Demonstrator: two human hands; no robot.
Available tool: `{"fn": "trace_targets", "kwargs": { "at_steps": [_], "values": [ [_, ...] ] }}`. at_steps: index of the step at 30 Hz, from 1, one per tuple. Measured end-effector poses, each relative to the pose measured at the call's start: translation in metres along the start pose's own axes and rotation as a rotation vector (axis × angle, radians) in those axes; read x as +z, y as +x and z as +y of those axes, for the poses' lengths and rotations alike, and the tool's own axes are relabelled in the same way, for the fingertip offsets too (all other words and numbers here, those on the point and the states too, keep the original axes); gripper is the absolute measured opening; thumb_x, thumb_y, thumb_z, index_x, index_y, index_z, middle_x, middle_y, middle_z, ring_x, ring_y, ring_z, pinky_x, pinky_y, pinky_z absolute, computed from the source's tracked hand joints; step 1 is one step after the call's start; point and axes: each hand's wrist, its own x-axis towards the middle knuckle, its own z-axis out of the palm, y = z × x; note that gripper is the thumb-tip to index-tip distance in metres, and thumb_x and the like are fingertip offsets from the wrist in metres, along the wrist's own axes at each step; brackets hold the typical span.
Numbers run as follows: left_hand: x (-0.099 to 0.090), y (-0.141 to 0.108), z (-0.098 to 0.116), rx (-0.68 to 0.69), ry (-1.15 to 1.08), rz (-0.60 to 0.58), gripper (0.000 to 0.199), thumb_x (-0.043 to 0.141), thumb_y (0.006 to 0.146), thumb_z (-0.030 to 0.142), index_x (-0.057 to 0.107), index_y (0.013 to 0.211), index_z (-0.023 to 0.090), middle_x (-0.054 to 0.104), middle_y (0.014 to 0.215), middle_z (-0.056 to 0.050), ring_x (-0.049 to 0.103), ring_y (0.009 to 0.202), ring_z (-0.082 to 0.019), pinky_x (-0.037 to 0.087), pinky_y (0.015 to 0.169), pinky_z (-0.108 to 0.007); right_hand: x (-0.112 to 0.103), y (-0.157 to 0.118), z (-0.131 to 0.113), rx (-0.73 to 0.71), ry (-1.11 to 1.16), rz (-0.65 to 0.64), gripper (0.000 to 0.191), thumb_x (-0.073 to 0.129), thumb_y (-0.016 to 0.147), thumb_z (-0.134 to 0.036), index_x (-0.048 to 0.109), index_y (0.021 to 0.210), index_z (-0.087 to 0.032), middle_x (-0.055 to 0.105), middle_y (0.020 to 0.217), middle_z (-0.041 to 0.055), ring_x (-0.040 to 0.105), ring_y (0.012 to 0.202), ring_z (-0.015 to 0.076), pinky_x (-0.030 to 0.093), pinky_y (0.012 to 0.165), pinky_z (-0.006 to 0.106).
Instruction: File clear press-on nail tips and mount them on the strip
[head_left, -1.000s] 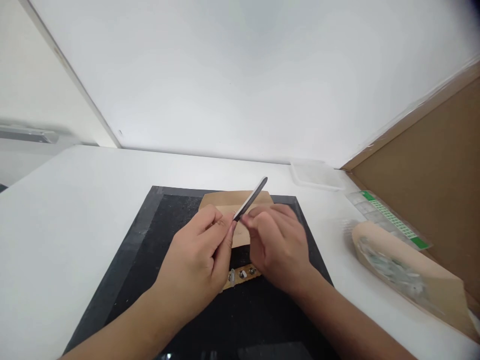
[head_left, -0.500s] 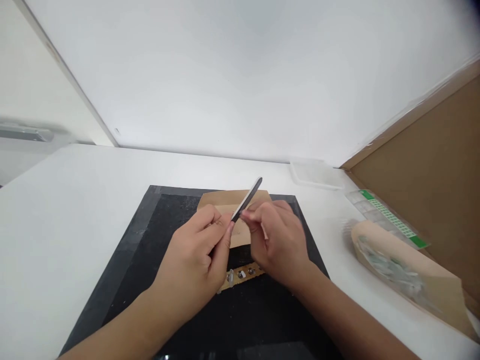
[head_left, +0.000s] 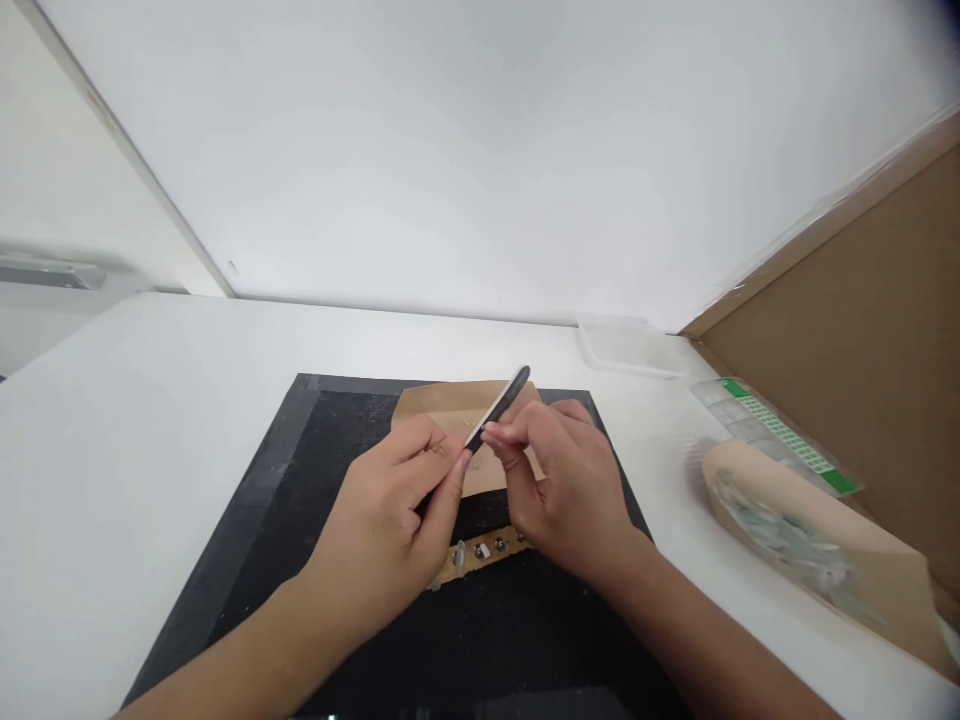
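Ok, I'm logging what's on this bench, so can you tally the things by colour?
Black: 2, the mat and the thin tool pinched between left hand and right hand.
Brown: 3, the paper envelope, the small strip, the paper pouch.
Clear: 2, the lidded tray, the green-labelled box.
Total: 7.

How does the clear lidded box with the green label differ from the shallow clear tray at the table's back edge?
The clear lidded box with the green label lies at the right by the brown cardboard wall; the shallow clear tray is plain, unlabelled, farther back. Both are see-through plastic on the white table.
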Motion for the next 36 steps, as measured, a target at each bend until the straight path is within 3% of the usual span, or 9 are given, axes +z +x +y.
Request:
{"fn": "trace_targets", "kwargs": {
  "at_steps": [5,7,12,16,21,23,27,30,36],
  "values": [
    [-0.001,0.003,0.0,-0.042,0.023,0.014,0.023,0.054,0.105,0.018,0.073,0.119,0.022,0.07,0.108,-0.005,0.068,0.1,-0.016,0.053,0.089,-0.028,-0.004,-0.004,0.001,0.03,0.139,0.104,0.016,0.063,0.1,-0.011,0.055,0.093,-0.023,0.071,0.081,-0.0019,0.066,0.073,0.0147,0.046,0.074,0.034],
    [0.0,0.002,-0.002,-0.076,0.039,-0.006,0.024,0.053,0.107,0.022,0.073,0.121,0.023,0.072,0.113,-0.005,0.068,0.107,-0.016,0.053,0.094,-0.029,-0.006,-0.005,0.002,0.071,0.205,0.112,0.013,0.062,0.1,-0.013,0.056,0.095,-0.023,0.07,0.084,-0.0005,0.068,0.076,0.0158,0.049,0.074,0.034],
    [0.001,0.002,-0.006,-0.071,0.131,0.032,0.03,0.053,0.107,0.025,0.069,0.132,0.02,0.071,0.107,-0.005,0.069,0.098,-0.017,0.055,0.086,-0.031,-0.005,-0.009,0.005,0.083,0.106,0.094,0.014,0.059,0.102,-0.012,0.055,0.094,-0.023,0.069,0.083,0.0008,0.068,0.081,0.0179,0.048,0.07,0.034],
    [0.0,0.003,-0.005,-0.099,0.107,0.028,0.027,0.056,0.105,0.024,0.073,0.126,0.023,0.069,0.1,-0.004,0.069,0.095,-0.018,0.059,0.085,-0.031,0.003,-0.009,0.009,0.076,-0.008,0.092,0.014,0.058,0.103,-0.013,0.053,0.094,-0.023,0.068,0.085,0.0018,0.065,0.079,0.018,0.045,0.069,0.034],
    [0.002,0.001,-0.005,-0.273,-0.151,-0.008,0.027,0.058,0.104,0.031,0.077,0.122,0.027,0.072,0.116,-0.006,0.07,0.066,-0.011,0.054,0.043,-0.018,0.011,-0.007,0.006,0.019,-0.202,0.079,0.021,0.057,0.103,-0.012,0.048,0.088,-0.024,0.066,0.08,0.0022,0.054,0.068,0.0183,0.04,0.067,0.034],
    [0.003,0.001,-0.004,-0.275,-0.169,0.004,0.026,0.058,0.104,0.03,0.079,0.12,0.027,0.076,0.117,-0.005,0.074,0.069,-0.012,0.058,0.048,-0.018,0.014,-0.007,0.003,-0.02,-0.193,0.05,0.025,0.056,0.102,-0.01,0.045,0.084,-0.024,0.062,0.076,0.0015,0.051,0.066,0.0183,0.039,0.066,0.033],
    [0.0,0.001,-0.002,-0.152,-0.087,0.062,0.025,0.06,0.103,0.022,0.08,0.118,0.025,0.081,0.093,-0.001,0.077,0.075,-0.014,0.063,0.075,-0.023,0.016,-0.006,-0.002,-0.06,-0.111,0.025,0.027,0.055,0.1,-0.007,0.044,0.083,-0.025,0.059,0.072,0.0003,0.051,0.066,0.0181,0.041,0.067,0.031],
    [-0.001,0.002,-0.001,-0.136,-0.054,0.089,0.025,0.06,0.102,0.02,0.08,0.117,0.024,0.08,0.085,0.0,0.075,0.074,-0.013,0.06,0.073,-0.023,0.016,-0.003,-0.001,-0.024,-0.097,0.108,0.023,0.055,0.1,-0.007,0.046,0.087,-0.025,0.064,0.076,0.0011,0.055,0.07,0.0187,0.042,0.069,0.032],
    [-0.001,0.001,-0.002,-0.137,-0.054,0.094,0.024,0.06,0.102,0.019,0.08,0.114,0.023,0.077,0.078,0.001,0.073,0.069,-0.013,0.058,0.07,-0.024,0.016,-0.002,0.001,-0.006,-0.069,0.03,0.026,0.054,0.101,-0.01,0.043,0.082,-0.024,0.061,0.07,-0.0014,0.055,0.063,0.0161,0.037,0.068,0.034]
  ]
}}
